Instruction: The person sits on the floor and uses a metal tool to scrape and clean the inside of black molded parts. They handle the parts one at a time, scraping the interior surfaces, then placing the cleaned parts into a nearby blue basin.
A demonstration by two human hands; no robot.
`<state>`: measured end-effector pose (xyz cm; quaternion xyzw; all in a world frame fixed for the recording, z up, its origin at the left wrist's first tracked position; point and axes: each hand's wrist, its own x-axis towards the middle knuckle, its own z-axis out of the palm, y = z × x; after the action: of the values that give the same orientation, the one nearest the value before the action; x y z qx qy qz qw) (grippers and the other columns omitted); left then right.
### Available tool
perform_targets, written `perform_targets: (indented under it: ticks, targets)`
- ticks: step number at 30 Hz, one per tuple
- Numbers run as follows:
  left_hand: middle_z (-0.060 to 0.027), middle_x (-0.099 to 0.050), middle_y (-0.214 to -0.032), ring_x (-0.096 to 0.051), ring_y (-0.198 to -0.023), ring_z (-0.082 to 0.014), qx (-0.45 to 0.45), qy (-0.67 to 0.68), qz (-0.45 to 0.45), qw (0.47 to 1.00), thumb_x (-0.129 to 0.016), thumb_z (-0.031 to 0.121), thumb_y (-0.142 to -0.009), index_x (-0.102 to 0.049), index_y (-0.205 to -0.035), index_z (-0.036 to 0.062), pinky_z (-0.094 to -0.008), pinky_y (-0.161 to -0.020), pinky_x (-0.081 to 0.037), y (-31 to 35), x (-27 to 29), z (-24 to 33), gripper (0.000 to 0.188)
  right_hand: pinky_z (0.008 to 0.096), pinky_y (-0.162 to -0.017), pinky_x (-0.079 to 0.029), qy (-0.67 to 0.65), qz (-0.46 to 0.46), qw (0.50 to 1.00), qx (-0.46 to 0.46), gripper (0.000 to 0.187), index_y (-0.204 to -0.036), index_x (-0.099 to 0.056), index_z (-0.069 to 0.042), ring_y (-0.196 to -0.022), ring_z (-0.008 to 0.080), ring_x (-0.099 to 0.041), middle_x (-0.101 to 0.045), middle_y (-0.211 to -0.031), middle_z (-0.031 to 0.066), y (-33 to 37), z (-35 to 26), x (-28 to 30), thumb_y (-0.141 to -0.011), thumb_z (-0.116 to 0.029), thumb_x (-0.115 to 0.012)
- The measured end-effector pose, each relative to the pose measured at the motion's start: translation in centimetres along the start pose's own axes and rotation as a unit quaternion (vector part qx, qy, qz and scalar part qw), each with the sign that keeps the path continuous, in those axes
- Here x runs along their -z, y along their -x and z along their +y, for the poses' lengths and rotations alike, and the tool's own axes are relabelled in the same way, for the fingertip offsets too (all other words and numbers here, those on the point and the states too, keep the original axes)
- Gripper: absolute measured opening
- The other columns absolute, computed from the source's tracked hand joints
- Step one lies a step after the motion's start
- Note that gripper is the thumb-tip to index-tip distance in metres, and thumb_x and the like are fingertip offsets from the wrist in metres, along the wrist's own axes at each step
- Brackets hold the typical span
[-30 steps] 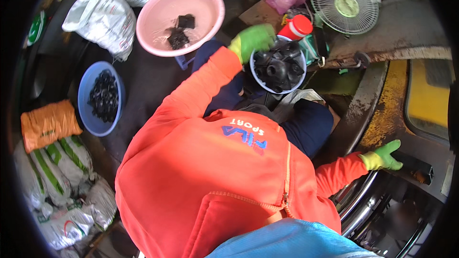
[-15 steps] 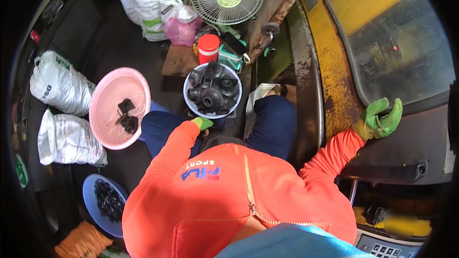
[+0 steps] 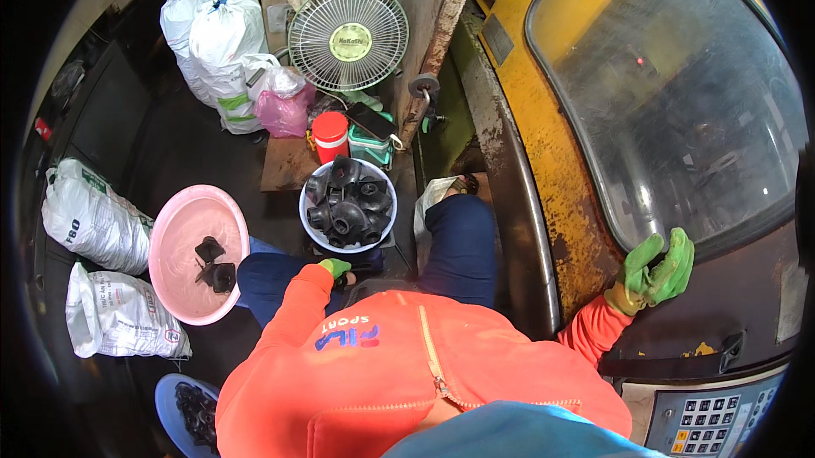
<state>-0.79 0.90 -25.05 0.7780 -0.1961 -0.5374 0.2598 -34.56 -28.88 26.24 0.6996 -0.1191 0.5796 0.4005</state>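
Note:
My right hand (image 3: 652, 278), in a green glove, is raised at the lower edge of a machine door's window (image 3: 671, 118). Its fingers are curved and apart from the thumb, with nothing between them. My left hand (image 3: 337, 268), gloved in green too, rests on my left thigh; only part of it shows, and it seems to lie flat and hold nothing. Just beyond it stands a pale basin (image 3: 334, 247) heaped with black, cup-like rubber parts (image 3: 348, 203). To its left, a pink basin (image 3: 161, 246) holds a couple of dark pieces (image 3: 217, 271).
White sacks (image 3: 119, 314) lie at the left, near a blue basin (image 3: 170, 424) of black parts. A fan (image 3: 350, 38), a red jug (image 3: 330, 135) and bulging white bags (image 3: 225, 42) stand ahead. At right are the yellow machine (image 3: 586, 229) and a keypad panel (image 3: 713, 424).
My view has tilted up, so the basins, fan and sacks sit lower in the picture and more of the keypad panel shows. Both hands keep much the same places.

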Motion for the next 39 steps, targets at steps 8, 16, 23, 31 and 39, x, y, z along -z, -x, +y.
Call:
perform_targets:
  ticks: [8,16,23,31,39]
  targets:
    - [-0.009,-0.058,-0.06,-0.051,-0.044,-0.0217,0.141,0.201,0.019,0.969,-0.052,0.038,-0.093,-0.062,-0.078,0.0042,-0.037,-0.043,-0.039,1.9,0.0,1.0,0.038,0.0398,-0.058,-0.051,0.006,-0.013,1.0,0.01,0.017,-0.094,-0.058,0.008,-0.065,0.0361,-0.06,-0.061,-0.081,0.0208,0.2,0.6,0.5,-0.078,0.006,-0.057]
    - [-0.0088,-0.063,-0.077,-0.058,-0.058,-0.0223,0.139,0.221,0.011,0.965,-0.054,0.036,-0.091,-0.063,-0.09,0.0051,-0.0367,-0.052,-0.048,2.4,0.4,0.3,0.032,0.0409,-0.05,-0.046,-0.024,0.007,0.999,0.02,0.027,-0.098,-0.054,0.008,-0.056,0.0341,-0.054,-0.057,-0.075,0.019,-0.2,0.6,0.4,-0.074,0.018,-0.048]
    - [-0.0087,-0.059,-0.068,-0.054,-0.052,-0.0217,0.151,0.257,0.029,0.954,-0.053,0.038,-0.092,-0.062,-0.086,0.0055,-0.0366,-0.048,-0.044,1.6,0.1,-0.2,0.034,0.04,-0.046,-0.04,-0.047,0.011,0.998,0.034,0.027,-0.098,-0.053,0.008,-0.052,0.0329,-0.049,-0.055,-0.076,0.0194,-0.4,0.7,0.3,-0.073,0.018,-0.047]
    - [-0.0085,-0.055,-0.059,-0.048,-0.044,-0.021,0.162,0.275,0.035,0.947,-0.051,0.04,-0.093,-0.06,-0.08,0.006,-0.0365,-0.044,-0.039,1.7,-0.2,-0.1,0.038,0.0421,-0.053,-0.047,0.019,0.004,0.999,0.029,0.021,-0.097,-0.055,0.008,-0.061,0.0355,-0.055,-0.058,-0.08,0.0186,0.2,0.7,0.6,-0.077,0.013,-0.052]
    - [-0.0074,-0.059,-0.069,-0.053,-0.052,-0.0211,0.147,0.261,0.031,0.953,-0.053,0.039,-0.092,-0.061,-0.086,0.0069,-0.0362,-0.048,-0.044,2.0,0.1,-0.2,0.034,0.0424,-0.055,-0.048,-0.036,-0.03,0.999,-0.017,0.019,-0.099,-0.055,0.007,-0.064,0.0353,-0.057,-0.059,-0.086,0.0184,0.7,0.9,0.9,-0.081,0.011,-0.053]
